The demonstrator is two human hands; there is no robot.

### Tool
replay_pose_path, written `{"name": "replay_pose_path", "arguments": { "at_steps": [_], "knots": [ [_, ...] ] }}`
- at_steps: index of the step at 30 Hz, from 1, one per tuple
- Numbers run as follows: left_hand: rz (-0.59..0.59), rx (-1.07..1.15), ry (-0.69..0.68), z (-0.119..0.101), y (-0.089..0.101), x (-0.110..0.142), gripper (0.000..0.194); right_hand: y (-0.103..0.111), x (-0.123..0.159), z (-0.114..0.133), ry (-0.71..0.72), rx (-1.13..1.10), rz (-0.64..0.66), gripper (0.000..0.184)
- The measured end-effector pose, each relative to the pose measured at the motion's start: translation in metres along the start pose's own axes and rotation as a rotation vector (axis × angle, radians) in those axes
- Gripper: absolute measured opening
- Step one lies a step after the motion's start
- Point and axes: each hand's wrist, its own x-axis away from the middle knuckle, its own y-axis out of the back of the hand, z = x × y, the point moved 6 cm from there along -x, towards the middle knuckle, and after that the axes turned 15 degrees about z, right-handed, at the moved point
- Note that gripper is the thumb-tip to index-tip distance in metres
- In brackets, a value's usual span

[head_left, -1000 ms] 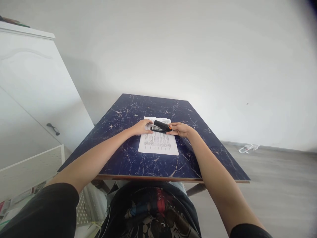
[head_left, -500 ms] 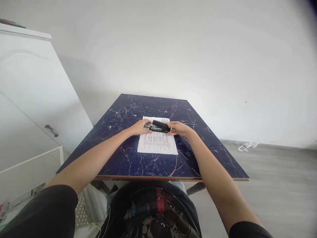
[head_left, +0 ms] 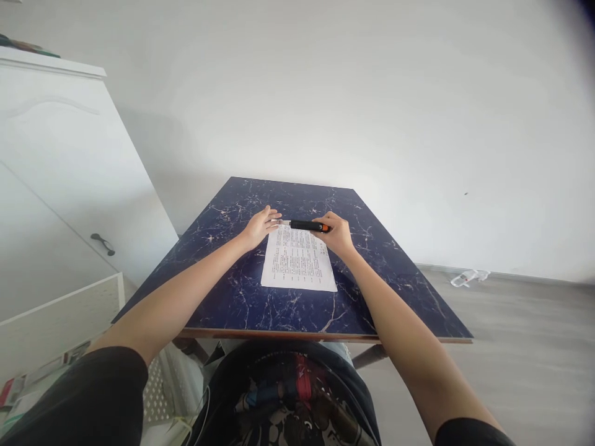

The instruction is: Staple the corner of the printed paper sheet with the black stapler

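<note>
A black stapler (head_left: 307,226) with an orange part at its right end is held sideways over the top of a printed sheet of paper (head_left: 300,263). My right hand (head_left: 338,232) grips it by the right end, thumb and fingers closed around it. From its left end a silver metal strip (head_left: 286,223) sticks out toward my left hand (head_left: 261,227). The fingers of that hand are stretched and apart, right by the strip's tip; whether they touch it is too small to tell. The paper lies flat on the dark blue marbled table (head_left: 251,310).
A white cabinet (head_left: 56,155) with a dark handle (head_left: 103,244) stands to the left of the table. A pale-framed panel (head_left: 69,316) leans low on the left. Some clear plastic wrapping (head_left: 469,277) lies on the floor at the right, by the wall.
The stapler has come up and turned, so its top no longer gapes in view and its orange part shows. My left hand has drawn back from around its front end, fingers spread.
</note>
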Motion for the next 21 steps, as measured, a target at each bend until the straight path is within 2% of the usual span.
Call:
{"name": "replay_pose_path", "arguments": {
  "at_steps": [3,5,7,13,17,21],
  "knots": [
    [0.099,0.149,0.153,0.010,-0.009,-0.001,0.057,-0.002,0.003,0.013,0.095,0.121,-0.032,0.028],
    [0.162,0.136,0.184,0.012,-0.014,-0.001,0.054,-0.008,0.003,0.018,0.106,0.229,0.018,0.034],
    [0.170,0.133,0.172,0.013,-0.015,-0.001,0.047,-0.012,0.003,0.021,0.101,0.328,0.072,0.038],
    [0.078,0.241,0.098,0.019,-0.002,-0.005,0.020,-0.014,0.005,0.029,0.125,0.466,0.130,0.044],
    [0.030,0.235,0.097,0.024,0.001,-0.005,0.015,-0.013,0.006,0.029,0.137,0.492,0.085,0.046],
    [-0.117,0.103,0.094,0.020,0.006,0.000,0.015,-0.011,0.004,0.024,0.080,0.435,0.028,0.044]
  ]
}}
